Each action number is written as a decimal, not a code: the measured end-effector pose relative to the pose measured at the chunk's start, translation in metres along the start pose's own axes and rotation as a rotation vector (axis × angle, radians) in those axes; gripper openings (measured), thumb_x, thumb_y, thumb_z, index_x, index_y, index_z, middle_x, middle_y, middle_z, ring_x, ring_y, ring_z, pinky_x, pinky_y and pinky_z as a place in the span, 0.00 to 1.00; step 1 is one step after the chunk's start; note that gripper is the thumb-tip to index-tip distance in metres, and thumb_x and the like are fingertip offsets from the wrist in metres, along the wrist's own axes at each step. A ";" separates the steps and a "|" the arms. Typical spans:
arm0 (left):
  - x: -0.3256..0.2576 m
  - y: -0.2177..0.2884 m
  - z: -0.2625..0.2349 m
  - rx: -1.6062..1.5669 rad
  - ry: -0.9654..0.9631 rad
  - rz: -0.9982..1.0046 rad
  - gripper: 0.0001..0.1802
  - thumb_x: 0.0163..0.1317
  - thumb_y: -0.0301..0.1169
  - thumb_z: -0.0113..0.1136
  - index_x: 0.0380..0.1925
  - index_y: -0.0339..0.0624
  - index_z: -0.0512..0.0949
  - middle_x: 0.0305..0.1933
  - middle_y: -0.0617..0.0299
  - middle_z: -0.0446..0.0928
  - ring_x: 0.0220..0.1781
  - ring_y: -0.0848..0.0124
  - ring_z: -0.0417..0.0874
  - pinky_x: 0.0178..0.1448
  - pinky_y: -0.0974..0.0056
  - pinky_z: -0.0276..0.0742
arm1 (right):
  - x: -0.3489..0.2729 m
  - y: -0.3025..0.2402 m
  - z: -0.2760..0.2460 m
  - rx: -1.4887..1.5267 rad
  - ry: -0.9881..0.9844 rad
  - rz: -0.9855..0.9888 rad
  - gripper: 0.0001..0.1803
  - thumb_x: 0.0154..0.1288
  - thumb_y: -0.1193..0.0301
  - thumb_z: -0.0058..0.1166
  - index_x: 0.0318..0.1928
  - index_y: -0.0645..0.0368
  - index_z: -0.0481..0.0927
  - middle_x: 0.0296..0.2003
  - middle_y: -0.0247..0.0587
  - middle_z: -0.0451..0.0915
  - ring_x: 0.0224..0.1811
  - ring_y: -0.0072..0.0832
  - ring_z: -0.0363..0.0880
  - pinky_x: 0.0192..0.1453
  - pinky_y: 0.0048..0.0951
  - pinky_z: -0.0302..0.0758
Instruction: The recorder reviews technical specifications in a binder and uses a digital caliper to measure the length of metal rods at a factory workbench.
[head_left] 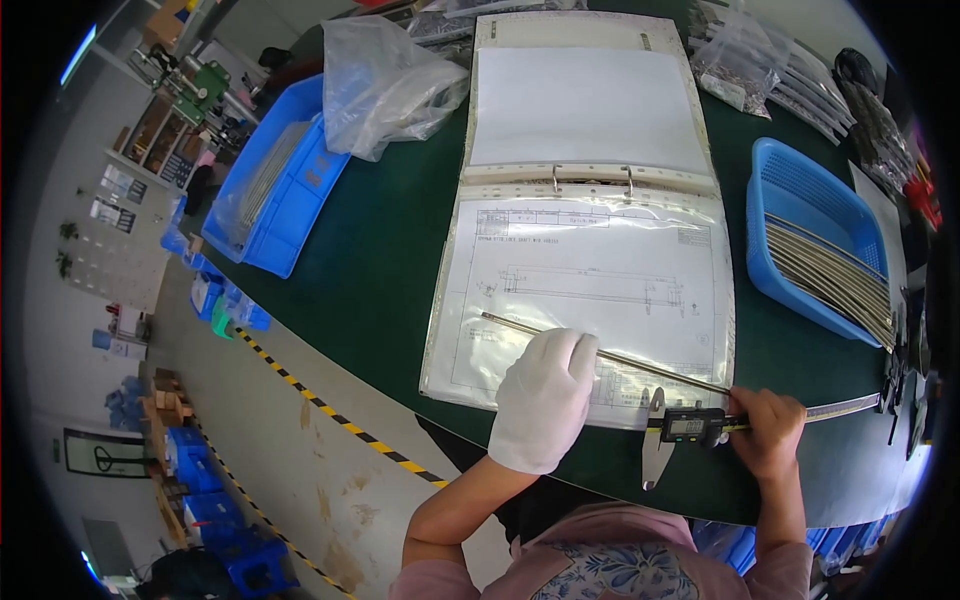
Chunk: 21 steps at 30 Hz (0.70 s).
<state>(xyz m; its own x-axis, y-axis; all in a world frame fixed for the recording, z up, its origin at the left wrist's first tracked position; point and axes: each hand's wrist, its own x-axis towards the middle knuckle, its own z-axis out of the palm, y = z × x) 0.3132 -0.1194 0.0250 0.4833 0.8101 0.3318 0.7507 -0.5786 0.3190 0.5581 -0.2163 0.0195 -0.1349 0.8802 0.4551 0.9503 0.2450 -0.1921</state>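
My left hand point(545, 400), in a white glove, is closed around a thin metal rod point(660, 371) that slants down to the right over an open ring binder. The rod's far end reaches my bare right hand point(770, 430). That hand is wrapped round the beam of a digital caliper point(690, 427), whose jaws point down and up at its left end. Whether the right fingers also touch the rod end is hard to make out. Under the rod, a technical drawing in a clear sleeve point(590, 260) lies on the binder's lower page.
A light-blue basket point(765, 200) with several metal rods stands at the right. A blue bin point(300, 235) with bagged rods is at the left, beside a clear plastic bag point(375, 90). More bagged parts point(740, 60) lie at the back right of the green table point(380, 300).
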 end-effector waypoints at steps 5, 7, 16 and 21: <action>-0.006 -0.002 0.001 -0.007 0.084 0.005 0.17 0.45 0.22 0.57 0.39 0.37 0.74 0.37 0.59 0.71 0.42 0.62 0.75 0.39 0.62 0.76 | 0.000 -0.001 0.001 0.033 -0.027 0.012 0.12 0.38 0.78 0.57 0.31 0.57 0.78 0.16 0.38 0.68 0.13 0.35 0.65 0.18 0.34 0.60; -0.007 -0.004 0.001 -0.019 0.092 -0.011 0.17 0.44 0.22 0.57 0.39 0.37 0.74 0.37 0.59 0.71 0.42 0.62 0.75 0.39 0.62 0.76 | -0.001 -0.002 0.005 0.041 -0.028 0.006 0.12 0.39 0.78 0.57 0.31 0.57 0.78 0.16 0.38 0.68 0.13 0.35 0.65 0.18 0.34 0.60; -0.010 -0.009 0.006 -0.134 0.214 -0.090 0.18 0.41 0.20 0.60 0.36 0.42 0.77 0.36 0.61 0.72 0.39 0.62 0.76 0.38 0.61 0.74 | 0.001 -0.003 0.003 -0.039 -0.070 -0.062 0.18 0.37 0.77 0.56 0.36 0.60 0.80 0.14 0.36 0.64 0.12 0.34 0.63 0.17 0.34 0.58; -0.007 -0.011 0.009 -0.185 0.274 -0.102 0.16 0.42 0.19 0.62 0.34 0.44 0.79 0.35 0.62 0.74 0.35 0.62 0.76 0.36 0.62 0.73 | -0.001 0.002 0.007 -0.025 -0.039 -0.115 0.20 0.36 0.79 0.55 0.37 0.64 0.80 0.13 0.35 0.63 0.11 0.31 0.61 0.16 0.32 0.56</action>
<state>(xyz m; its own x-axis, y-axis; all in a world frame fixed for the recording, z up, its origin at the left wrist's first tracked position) 0.3055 -0.1180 0.0114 0.2521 0.8239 0.5075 0.6826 -0.5232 0.5102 0.5578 -0.2140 0.0124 -0.2533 0.8621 0.4389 0.9348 0.3349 -0.1184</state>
